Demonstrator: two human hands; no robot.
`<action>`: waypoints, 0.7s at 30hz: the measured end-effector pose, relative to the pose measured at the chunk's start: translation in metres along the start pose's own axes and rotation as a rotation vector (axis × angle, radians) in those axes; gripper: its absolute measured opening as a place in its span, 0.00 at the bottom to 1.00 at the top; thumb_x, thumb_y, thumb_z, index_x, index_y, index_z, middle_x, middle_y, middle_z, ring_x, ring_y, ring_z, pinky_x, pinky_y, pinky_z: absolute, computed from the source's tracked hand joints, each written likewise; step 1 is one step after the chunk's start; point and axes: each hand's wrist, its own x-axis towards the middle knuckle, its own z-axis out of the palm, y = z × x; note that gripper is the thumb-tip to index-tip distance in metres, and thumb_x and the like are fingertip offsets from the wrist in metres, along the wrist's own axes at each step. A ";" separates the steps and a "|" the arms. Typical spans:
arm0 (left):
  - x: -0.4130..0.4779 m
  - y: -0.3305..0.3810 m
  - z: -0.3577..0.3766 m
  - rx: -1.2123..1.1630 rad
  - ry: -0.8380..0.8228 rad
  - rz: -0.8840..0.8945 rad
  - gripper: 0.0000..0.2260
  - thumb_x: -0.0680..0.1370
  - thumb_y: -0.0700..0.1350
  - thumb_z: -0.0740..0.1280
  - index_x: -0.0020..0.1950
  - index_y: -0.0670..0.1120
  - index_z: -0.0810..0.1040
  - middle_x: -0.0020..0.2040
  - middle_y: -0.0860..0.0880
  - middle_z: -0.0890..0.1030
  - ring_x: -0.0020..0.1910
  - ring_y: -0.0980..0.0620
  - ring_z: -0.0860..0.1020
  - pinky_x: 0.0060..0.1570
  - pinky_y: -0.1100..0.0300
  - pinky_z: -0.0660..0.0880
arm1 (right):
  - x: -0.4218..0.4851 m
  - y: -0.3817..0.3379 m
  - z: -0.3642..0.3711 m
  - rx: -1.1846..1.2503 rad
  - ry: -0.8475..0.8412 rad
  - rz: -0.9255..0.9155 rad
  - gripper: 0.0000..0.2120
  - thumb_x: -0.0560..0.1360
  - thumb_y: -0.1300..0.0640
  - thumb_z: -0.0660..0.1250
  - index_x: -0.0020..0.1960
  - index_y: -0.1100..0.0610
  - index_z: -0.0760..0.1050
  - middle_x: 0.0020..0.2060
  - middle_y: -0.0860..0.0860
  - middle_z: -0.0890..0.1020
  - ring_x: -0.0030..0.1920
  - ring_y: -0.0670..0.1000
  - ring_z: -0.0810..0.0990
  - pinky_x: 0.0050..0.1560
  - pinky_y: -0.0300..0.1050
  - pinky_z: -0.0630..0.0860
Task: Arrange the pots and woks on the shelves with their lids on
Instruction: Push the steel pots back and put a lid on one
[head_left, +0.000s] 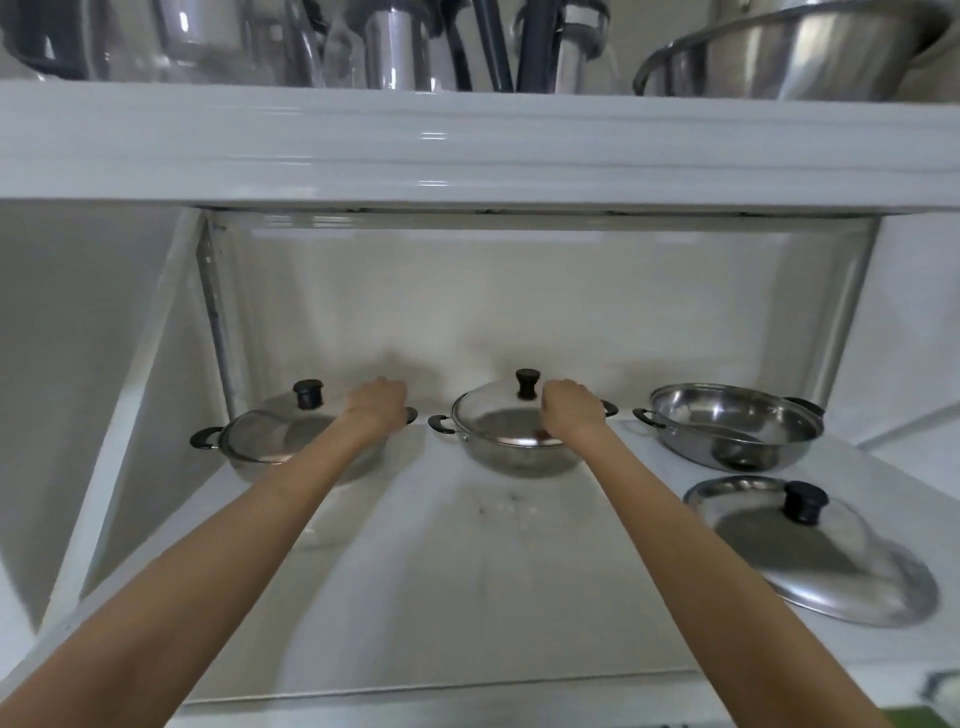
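Observation:
Three steel woks stand in a row at the back of a white shelf (441, 597). The left wok (249, 447) carries a lid with a black knob; my left hand (376, 405) rests over its right handle. On the middle wok (498, 452) sits a glass lid (493, 415) with a black knob, and my right hand (569, 410) grips the right side of its rim, covering that handle. The right wok (727, 421) is uncovered. Its steel lid (810, 551) lies flat on the shelf in front of it, knob up.
An upper shelf (467, 145) juts out overhead, carrying glass jars, blender parts and a large steel bowl (789, 57). White side walls close in the lower shelf on the left and right.

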 end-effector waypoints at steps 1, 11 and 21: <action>-0.006 0.014 -0.001 -0.005 -0.009 0.026 0.14 0.78 0.42 0.60 0.63 0.41 0.73 0.63 0.40 0.76 0.62 0.39 0.75 0.57 0.52 0.73 | -0.006 0.008 -0.003 -0.001 -0.008 0.007 0.14 0.76 0.67 0.55 0.58 0.64 0.74 0.58 0.60 0.78 0.59 0.61 0.76 0.53 0.49 0.74; -0.067 0.203 -0.008 -0.038 -0.061 0.274 0.13 0.79 0.39 0.58 0.62 0.39 0.73 0.61 0.41 0.78 0.60 0.41 0.77 0.55 0.51 0.74 | -0.062 0.132 -0.031 -0.018 -0.033 0.008 0.14 0.77 0.63 0.57 0.59 0.64 0.74 0.58 0.61 0.79 0.59 0.60 0.78 0.53 0.50 0.74; -0.108 0.406 0.040 -0.340 -0.168 0.421 0.08 0.77 0.41 0.63 0.55 0.42 0.77 0.58 0.42 0.80 0.56 0.41 0.78 0.51 0.52 0.74 | -0.103 0.298 -0.023 0.111 -0.137 -0.053 0.09 0.75 0.57 0.61 0.39 0.59 0.75 0.37 0.54 0.79 0.40 0.55 0.77 0.32 0.42 0.69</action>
